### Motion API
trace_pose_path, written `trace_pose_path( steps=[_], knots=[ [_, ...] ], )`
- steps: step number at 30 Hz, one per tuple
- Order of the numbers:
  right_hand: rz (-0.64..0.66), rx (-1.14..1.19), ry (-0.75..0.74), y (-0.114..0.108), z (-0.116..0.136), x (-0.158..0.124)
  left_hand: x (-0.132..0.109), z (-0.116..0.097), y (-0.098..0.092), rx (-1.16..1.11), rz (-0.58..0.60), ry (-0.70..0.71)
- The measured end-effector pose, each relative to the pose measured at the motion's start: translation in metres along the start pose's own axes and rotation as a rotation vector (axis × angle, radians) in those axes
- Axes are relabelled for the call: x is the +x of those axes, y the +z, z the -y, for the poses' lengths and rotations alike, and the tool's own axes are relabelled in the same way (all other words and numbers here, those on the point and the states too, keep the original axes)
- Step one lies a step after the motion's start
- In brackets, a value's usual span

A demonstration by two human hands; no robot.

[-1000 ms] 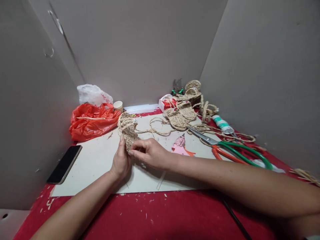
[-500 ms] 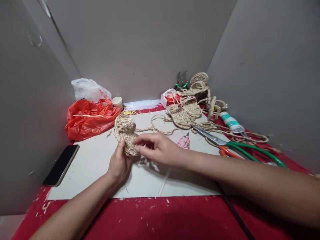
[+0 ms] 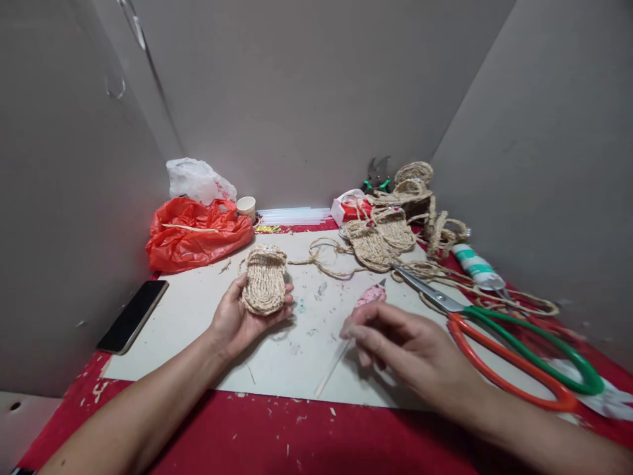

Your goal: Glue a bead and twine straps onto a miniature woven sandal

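My left hand (image 3: 232, 323) cups a small woven straw sandal (image 3: 264, 287) in its palm, sole end toward me, strap at the far end. My right hand (image 3: 403, 346) hovers low over the pale board (image 3: 188, 316) to the right, fingers loosely curled and pointing left, holding nothing. Its fingertips are close to a pink glue gun (image 3: 370, 295) and the clear glue stick (image 3: 335, 366) lying on the board. A loose straw cord (image 3: 321, 257) trails from the far side of the board toward more sandals.
Several woven straw sandals and cord coils (image 3: 390, 224) lie at the back right. Large scissors with green and orange handles (image 3: 499, 330) lie at right. A red plastic bag (image 3: 198, 234), white bag, paper cup (image 3: 246, 206) and phone (image 3: 132, 315) lie left. Grey walls enclose the red table (image 3: 306, 435).
My right hand let go of the sandal and moved right and toward me, near the glue gun. My left hand turned the sandal flat in its palm.
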State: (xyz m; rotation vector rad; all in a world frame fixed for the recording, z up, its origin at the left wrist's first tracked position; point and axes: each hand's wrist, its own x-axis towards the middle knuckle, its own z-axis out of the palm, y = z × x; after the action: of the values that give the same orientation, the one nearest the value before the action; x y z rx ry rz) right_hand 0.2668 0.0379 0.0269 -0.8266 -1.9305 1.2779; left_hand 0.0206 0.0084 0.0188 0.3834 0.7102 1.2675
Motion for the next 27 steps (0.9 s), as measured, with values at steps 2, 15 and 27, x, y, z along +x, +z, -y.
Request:
trace_pose_path(
  steps=[2, 15, 27],
  knots=[
    [0.108, -0.008, 0.006, 0.007, -0.008, -0.002, 0.002, 0.000, -0.002, 0.011, 0.040, -0.058],
    [0.292, -0.278, -0.342, 0.015, -0.001, -0.006, 0.008, 0.006, -0.011, 0.054, 0.077, -0.121],
    [0.053, -0.455, -0.580, 0.025, -0.018, 0.004, -0.011, 0.040, 0.017, 0.079, 0.007, -0.066]
  ],
)
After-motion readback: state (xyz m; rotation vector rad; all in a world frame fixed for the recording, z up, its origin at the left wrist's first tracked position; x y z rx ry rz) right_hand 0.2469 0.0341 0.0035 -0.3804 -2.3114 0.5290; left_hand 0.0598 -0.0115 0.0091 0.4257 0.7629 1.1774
